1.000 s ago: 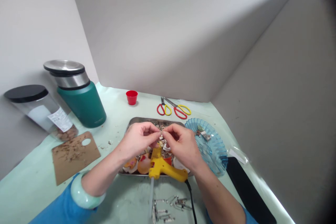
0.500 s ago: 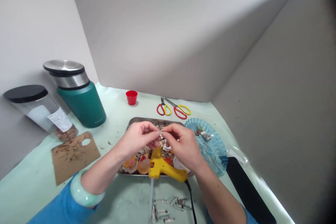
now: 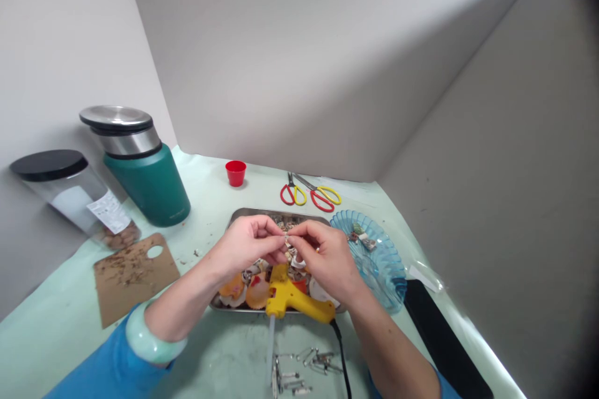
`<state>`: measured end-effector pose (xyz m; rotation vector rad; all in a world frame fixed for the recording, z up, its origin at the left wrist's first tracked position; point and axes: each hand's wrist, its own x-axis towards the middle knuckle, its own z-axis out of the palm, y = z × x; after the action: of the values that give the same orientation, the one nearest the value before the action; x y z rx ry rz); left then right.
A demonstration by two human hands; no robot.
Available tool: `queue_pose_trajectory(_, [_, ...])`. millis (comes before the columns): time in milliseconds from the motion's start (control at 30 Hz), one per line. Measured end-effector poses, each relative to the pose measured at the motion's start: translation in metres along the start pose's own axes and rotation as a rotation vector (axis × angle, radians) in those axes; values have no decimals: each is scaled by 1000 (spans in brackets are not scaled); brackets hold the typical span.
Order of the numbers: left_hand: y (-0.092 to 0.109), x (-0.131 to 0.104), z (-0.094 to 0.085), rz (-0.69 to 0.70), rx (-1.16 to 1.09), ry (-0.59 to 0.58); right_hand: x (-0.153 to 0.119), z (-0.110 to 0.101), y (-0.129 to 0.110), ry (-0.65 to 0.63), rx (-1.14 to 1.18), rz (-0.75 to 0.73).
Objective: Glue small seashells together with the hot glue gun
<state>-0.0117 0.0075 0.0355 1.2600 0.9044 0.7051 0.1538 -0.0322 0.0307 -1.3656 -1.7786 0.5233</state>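
My left hand (image 3: pixel 257 241) and my right hand (image 3: pixel 322 252) meet over a metal tray (image 3: pixel 234 310), thumbs and forefingers pinched close together. Whatever lies between the fingertips is too small to name. Seashells (image 3: pixel 257 292), some orange and some pale, fill the tray and are partly hidden by my hands. A yellow glue gun (image 3: pixel 299 302) rests across the tray's near edge, below my hands, with a pale glue stick (image 3: pixel 270 349) poking out toward me and a black cord trailing off.
Metal pin backs (image 3: pixel 322 360) lie in front. On the right are a blue scalloped plate (image 3: pixel 390 249) with small pieces and a black strip (image 3: pixel 444 340). Behind stand scissors (image 3: pixel 322 199) and a red cup (image 3: pixel 236 173). Leftward are a green bottle (image 3: pixel 150 187), a jar (image 3: pixel 70 193) and a brown board (image 3: pixel 135 287).
Both hands keep the same pinched pose over the tray. The view has shifted very slightly; nothing else has visibly moved.
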Motion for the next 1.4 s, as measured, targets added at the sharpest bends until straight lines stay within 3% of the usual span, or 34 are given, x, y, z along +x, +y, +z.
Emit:
queue_pose_trajectory(433, [-1, 1, 2, -49, -14, 35, 0, 0, 1, -17, -11, 10])
queue_pose_trajectory(1400, [1, 0, -4, -72, -38, -27, 0, -3, 1, -54, -38, 20])
